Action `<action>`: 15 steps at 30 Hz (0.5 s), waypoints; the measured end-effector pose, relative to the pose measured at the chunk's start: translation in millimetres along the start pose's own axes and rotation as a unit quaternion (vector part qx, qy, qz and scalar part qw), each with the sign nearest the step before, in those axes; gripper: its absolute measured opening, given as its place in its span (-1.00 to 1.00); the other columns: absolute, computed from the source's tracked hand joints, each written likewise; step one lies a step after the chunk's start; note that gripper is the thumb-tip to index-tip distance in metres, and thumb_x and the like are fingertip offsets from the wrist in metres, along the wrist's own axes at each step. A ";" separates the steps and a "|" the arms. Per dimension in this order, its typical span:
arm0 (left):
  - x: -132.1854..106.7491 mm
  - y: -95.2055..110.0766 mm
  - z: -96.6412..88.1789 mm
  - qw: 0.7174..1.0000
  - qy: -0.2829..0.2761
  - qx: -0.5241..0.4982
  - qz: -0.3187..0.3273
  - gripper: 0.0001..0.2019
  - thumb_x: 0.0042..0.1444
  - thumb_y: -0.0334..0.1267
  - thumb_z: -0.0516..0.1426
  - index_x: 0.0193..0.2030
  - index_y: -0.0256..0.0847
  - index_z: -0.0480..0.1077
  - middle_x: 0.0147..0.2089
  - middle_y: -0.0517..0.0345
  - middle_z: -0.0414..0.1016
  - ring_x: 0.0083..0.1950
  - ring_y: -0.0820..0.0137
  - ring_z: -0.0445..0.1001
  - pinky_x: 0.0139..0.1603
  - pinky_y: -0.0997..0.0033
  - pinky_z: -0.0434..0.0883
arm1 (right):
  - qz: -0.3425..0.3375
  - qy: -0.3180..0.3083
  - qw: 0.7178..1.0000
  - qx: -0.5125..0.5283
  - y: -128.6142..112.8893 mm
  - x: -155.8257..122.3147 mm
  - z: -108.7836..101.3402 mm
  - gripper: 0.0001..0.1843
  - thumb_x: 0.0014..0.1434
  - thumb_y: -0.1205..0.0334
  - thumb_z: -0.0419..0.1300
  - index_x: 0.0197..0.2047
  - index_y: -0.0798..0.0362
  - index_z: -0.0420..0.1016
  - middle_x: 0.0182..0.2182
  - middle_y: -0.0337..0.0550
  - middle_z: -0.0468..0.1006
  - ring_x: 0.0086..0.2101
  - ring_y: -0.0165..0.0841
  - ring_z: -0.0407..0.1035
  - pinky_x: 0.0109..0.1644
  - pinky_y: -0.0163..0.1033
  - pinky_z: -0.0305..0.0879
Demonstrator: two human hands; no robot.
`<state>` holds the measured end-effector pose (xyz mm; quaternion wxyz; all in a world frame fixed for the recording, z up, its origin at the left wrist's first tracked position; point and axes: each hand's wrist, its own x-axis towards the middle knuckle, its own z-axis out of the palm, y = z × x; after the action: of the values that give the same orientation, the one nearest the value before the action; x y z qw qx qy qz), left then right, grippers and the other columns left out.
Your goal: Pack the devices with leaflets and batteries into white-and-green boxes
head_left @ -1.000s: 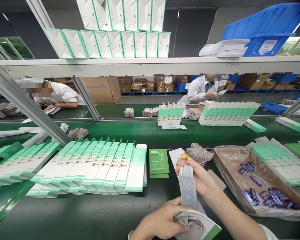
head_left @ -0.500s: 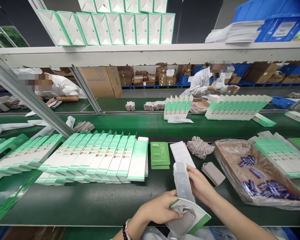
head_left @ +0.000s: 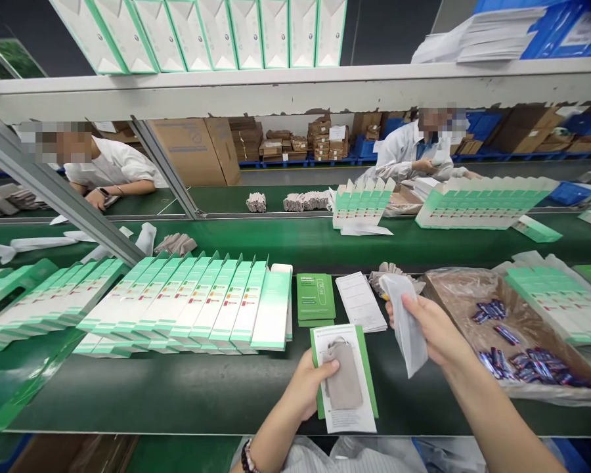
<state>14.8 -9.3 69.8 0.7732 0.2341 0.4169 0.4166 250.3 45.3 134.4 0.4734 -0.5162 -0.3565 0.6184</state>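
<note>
My left hand [head_left: 308, 387] grips a stack: a green booklet [head_left: 370, 371] at the bottom, a white printed leaflet [head_left: 352, 420] over it, and a flat grey fabric pouch [head_left: 345, 381] on top under my thumb. My right hand [head_left: 431, 325] is closed on a frosted plastic bag [head_left: 408, 328], held upright to the right of the stack. What the bag contains is hard to make out. Behind my hands lie more green booklets [head_left: 315, 295] and white leaflets [head_left: 359, 302]. A bunch of grey pouches [head_left: 389, 270] is partly hidden by the bag.
Rows of white-and-green cartons [head_left: 197, 299] stand at left. On the right, a plastic-lined cardboard tray [head_left: 453, 295] holds batteries [head_left: 536, 368]. A shelf [head_left: 276, 92] crosses above, carrying more cartons. Two people in white sit across the green conveyor belt [head_left: 256, 240].
My hands have moved apart. The bag has gone right and up in my right hand, away from the stack. My left hand now holds the stack flatter, with the pouch in full view.
</note>
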 end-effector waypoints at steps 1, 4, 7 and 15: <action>1.9 -0.2 2.2 1.000 0.022 -0.021 0.003 -0.51 -0.19 -0.17 0.42 -0.09 -0.28 0.48 -0.13 -0.04 0.59 -0.15 0.17 0.54 -0.08 0.20 0.41 | -0.008 -0.007 0.999 -0.032 1.0 -5.4 3.8 -0.58 0.05 -0.17 0.32 -0.30 0.06 0.56 -0.44 -0.16 0.55 -0.50 -0.34 0.37 -0.38 -0.25 0.29; 9.0 -0.4 14.2 0.998 0.037 -0.049 0.032 -0.54 -0.19 -0.22 0.42 -0.12 -0.30 0.50 -0.16 -0.04 0.62 -0.15 0.17 0.55 -0.07 0.24 0.41 | -0.046 -0.038 0.986 -0.157 18.4 -24.7 34.4 -0.66 0.16 -0.11 0.24 -0.23 -0.01 0.54 -0.34 -0.13 0.57 -0.33 -0.20 0.42 -0.21 -0.14 0.33; 14.7 -1.8 26.2 0.996 0.047 -0.062 0.047 -0.59 -0.18 -0.25 0.40 -0.13 -0.29 0.52 -0.20 0.01 0.63 -0.14 0.17 0.56 -0.06 0.28 0.40 | -0.158 -0.002 0.942 -0.295 41.9 -35.3 66.9 -0.74 0.25 -0.03 0.14 -0.28 -0.05 0.51 -0.25 -0.07 0.52 -0.13 -0.07 0.35 0.01 0.01 0.26; 16.5 -2.9 24.2 0.992 0.083 -0.076 0.050 -0.70 -0.13 -0.28 0.31 -0.19 -0.29 0.54 -0.28 0.09 0.62 -0.17 0.19 0.56 -0.15 0.36 0.41 | -0.242 0.081 0.898 -0.358 72.1 -27.2 66.8 -0.50 0.30 0.05 0.07 0.27 -0.08 0.15 0.28 0.02 0.13 0.29 -0.05 -0.04 0.34 0.18 -0.10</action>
<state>41.4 2.6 73.4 0.7297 0.1593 0.4347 0.5031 170.0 1.2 89.8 0.4189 -0.5971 -0.6281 0.2710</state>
